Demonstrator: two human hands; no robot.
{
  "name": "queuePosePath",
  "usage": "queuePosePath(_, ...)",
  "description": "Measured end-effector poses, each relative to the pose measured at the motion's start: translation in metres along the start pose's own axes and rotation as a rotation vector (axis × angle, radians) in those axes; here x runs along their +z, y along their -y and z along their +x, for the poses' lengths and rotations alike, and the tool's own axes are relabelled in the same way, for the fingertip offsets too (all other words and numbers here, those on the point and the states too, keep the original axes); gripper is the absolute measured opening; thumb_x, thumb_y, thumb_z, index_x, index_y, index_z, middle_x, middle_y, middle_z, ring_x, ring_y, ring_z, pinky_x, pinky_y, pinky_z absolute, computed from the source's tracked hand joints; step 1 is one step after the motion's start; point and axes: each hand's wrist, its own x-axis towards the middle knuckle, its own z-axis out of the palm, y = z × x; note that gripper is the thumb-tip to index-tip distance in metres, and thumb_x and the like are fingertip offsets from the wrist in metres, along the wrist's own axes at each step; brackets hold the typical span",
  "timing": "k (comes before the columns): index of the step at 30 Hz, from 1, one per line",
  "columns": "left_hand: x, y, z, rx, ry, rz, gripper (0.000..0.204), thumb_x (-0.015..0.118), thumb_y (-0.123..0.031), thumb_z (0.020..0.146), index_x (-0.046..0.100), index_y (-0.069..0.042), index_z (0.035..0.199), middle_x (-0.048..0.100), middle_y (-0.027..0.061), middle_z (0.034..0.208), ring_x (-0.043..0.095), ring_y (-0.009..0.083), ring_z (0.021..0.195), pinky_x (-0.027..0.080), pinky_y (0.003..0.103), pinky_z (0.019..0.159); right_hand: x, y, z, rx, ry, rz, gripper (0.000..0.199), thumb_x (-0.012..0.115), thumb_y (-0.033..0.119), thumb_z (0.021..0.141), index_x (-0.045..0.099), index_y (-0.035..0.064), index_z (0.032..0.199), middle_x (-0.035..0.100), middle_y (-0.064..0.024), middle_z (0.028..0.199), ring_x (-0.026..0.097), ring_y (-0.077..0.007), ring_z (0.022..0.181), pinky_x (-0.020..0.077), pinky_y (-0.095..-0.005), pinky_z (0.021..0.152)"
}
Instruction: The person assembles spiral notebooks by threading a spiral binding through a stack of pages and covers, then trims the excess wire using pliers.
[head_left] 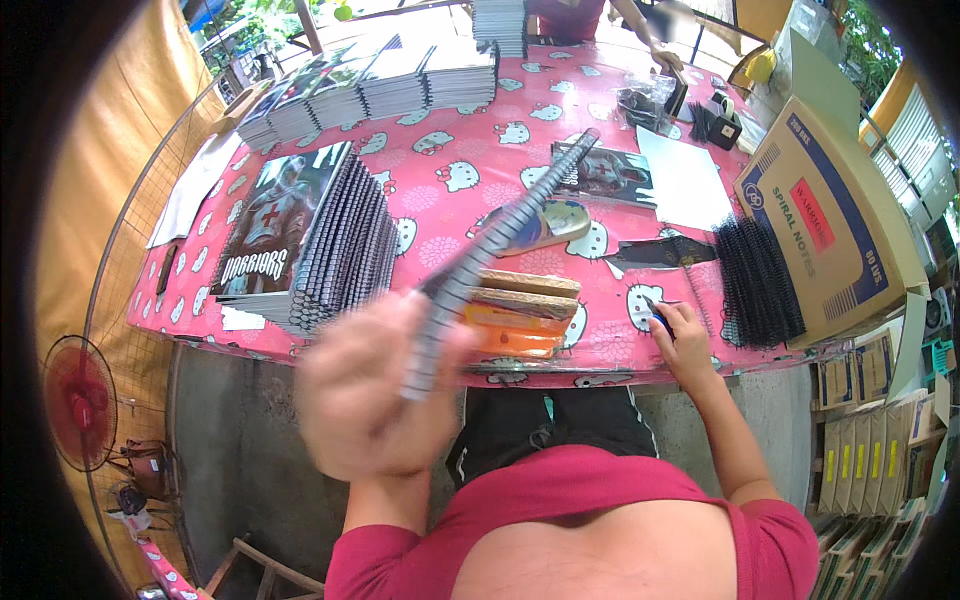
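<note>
From my remote station, I record the left hand (375,390), blurred, with fingers closed around the lower end of a slim notebook with a black spiral-coil spine (497,238). The right hand (685,345) has thumb and fingers drawn together on a small, dark, pointed tool with a blue part (657,318); its exact kind I cannot tell.

Materials: the table wears a glossy pink cover printed with white cartoon cat faces (430,250). At left stands a neat stack of coil-bound notebooks (345,245), ridged along the spines. Below the raised notebook lie flat brown cardboard pieces (525,290) and an orange packet (515,342). A bristly heap of black plastic-looking coils (760,285) sits against a tan corrugated carton (840,250).

Edges and room: the right hand is near the table's front edge. Bare cover shows between the stack and the flat, dark-covered book (610,178), which lies beside a white sheet (685,180).

Orientation: the held notebook is above the table, seen nearly edge-on, coil toward the camera. Its long axis slants from lower left, at the hand, to upper right, away from the body.
</note>
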Motion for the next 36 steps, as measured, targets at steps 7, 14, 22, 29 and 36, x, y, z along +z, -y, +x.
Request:
queuePosePath(7,0.046,0.02,-0.099,-0.35,0.333,-0.121,0.02,0.076,0.005,0.071,0.067,0.003,0.088,0.067,0.0155,0.093,0.067,0.0187,0.084,0.055,0.026,0.066,-0.037,0.122,0.012,-0.205,-0.027,0.549,0.038,0.074,0.018,0.077,0.06,0.0016,0.108,0.059,-0.0163,0.097,0.061,-0.0304,0.084,0.0496,-0.0381,0.074)
queuePosePath(14,0.053,0.014,-0.1,-0.4,0.243,-0.123,0.026,0.074,0.007,0.064,0.067,-0.001,0.087,0.068,0.0139,0.088,0.067,0.0249,0.078,0.053,0.032,0.066,-0.021,0.132,0.018,-0.223,-0.067,0.579,0.038,0.074,0.018,0.078,0.06,0.0014,0.109,0.061,-0.0163,0.096,0.062,-0.0285,0.084,0.0506,-0.0349,0.071)
queuePosePath(22,0.055,0.02,-0.095,-0.166,0.222,-0.117,0.021,0.071,0.01,0.064,0.065,0.0,0.082,0.068,0.0131,0.085,0.067,0.0261,0.077,0.054,0.034,0.068,-0.023,0.113,0.024,0.567,0.791,1.753,0.031,0.064,0.019,0.089,0.059,-0.0037,0.11,0.065,-0.0124,0.096,0.064,-0.0173,0.074,0.0515,-0.0274,0.067)
queuePosePath(29,0.052,0.03,-0.087,-0.233,0.172,-0.081,0.022,0.079,0.002,0.068,0.065,0.001,0.085,0.068,0.0157,0.086,0.068,0.0219,0.082,0.055,0.03,0.07,-0.001,0.014,0.019,0.112,0.123,0.21,0.041,0.073,0.025,0.077,0.062,0.0002,0.107,0.063,-0.0168,0.105,0.061,-0.0283,0.093,0.048,-0.039,0.083)
queuePosePath(36,0.048,0.028,-0.055,-0.202,0.28,-0.038,0.021,0.078,-0.002,0.068,0.065,-0.002,0.084,0.067,0.0132,0.086,0.066,0.0243,0.073,0.052,0.033,0.063,-0.027,0.128,0.095,-0.481,-0.198,0.349,0.064,0.075,0.02,0.07,0.051,0.0056,0.127,0.061,-0.0169,0.105,0.059,-0.0356,0.099,0.0438,-0.044,0.091)
